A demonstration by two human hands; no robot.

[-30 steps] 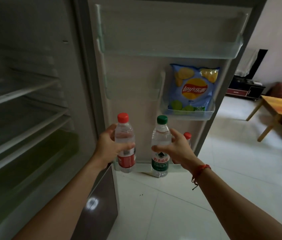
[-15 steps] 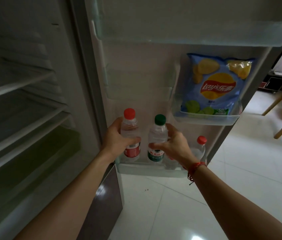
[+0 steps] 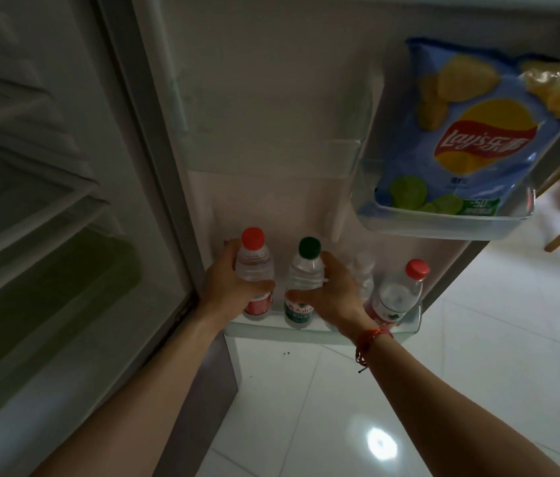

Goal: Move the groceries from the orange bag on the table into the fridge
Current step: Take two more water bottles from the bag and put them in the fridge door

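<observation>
Two hands: left hand (image 3: pixel 228 290) round red-capped bottle (image 3: pixel 254 265), right hand (image 3: pixel 337 297) round green-capped bottle (image 3: pixel 306 273) (labels partly hidden).

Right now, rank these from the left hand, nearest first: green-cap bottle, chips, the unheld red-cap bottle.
1. Green-cap bottle, just right of the left hand.
2. Unheld red-cap bottle, right end of the shelf.
3. Chips, in the upper-right bin.

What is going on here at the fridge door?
A person is putting two water bottles into the open fridge door. The left hand grips a red-capped bottle and the right hand grips a green-capped bottle, both upright with their bases down in the bottom door shelf. A second red-capped bottle sits at the shelf's right end, and a bag of chips sits in a higher door bin.
</observation>
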